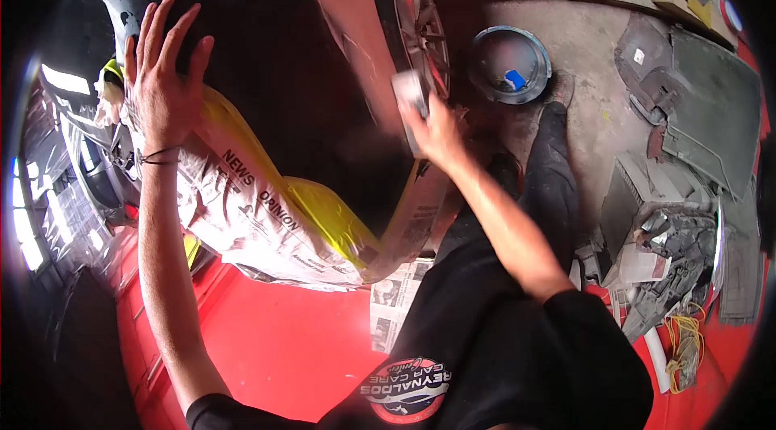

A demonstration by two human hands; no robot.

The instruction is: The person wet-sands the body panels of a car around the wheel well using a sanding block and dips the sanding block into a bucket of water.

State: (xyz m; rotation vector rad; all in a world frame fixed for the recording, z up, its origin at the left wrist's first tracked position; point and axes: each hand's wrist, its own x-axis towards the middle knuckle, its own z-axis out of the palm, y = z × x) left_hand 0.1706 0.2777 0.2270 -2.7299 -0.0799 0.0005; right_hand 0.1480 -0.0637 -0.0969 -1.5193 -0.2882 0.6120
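Observation:
My left hand (166, 78) is stretched out with fingers spread, over or against the dark car body panel (259, 58); whether it touches cannot be made out. My right hand (436, 129) is wrapped round a pale, block-shaped sanding block (410, 99), slightly blurred, at the panel edge near the wheel (422, 22). Newspaper masking (267, 216) with yellow-green film or tape (327, 208) runs along the panel's near side, between my two arms.
A bucket (546, 50) with a blue piece (515, 81) inside stands on the concrete floor beside my foot. Grey car panels (703, 107), crumpled masking (679, 236) and a yellow cord (687, 341) lie at the right. A red surface (275, 341) spreads below the newspaper.

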